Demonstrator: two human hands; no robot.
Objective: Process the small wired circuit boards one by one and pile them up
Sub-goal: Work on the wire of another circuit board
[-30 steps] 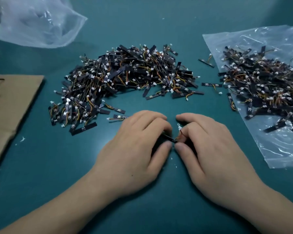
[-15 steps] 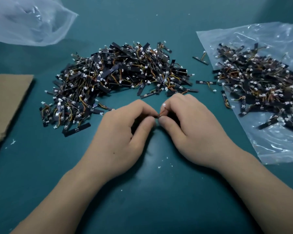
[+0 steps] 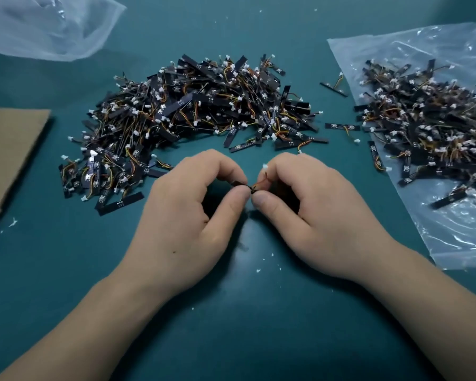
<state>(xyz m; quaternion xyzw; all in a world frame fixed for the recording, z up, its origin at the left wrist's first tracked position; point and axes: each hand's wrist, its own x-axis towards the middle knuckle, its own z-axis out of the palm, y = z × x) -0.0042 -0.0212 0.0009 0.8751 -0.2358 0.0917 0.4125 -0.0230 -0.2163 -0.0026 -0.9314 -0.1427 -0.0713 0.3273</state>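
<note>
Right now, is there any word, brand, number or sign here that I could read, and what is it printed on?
No text here can be read.
Middle pile of boards: tiny white marks, too small to read.
Right pile, on the plastic sheet: the same.
Held board, between left hand and right hand: mostly hidden.
Clear bag, cardboard: no print shows.

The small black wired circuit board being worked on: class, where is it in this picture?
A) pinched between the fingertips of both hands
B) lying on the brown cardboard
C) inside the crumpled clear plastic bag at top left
A: the left hand and the right hand pinch the small black wired circuit board between them, on the near side of the large heap of boards.
</note>
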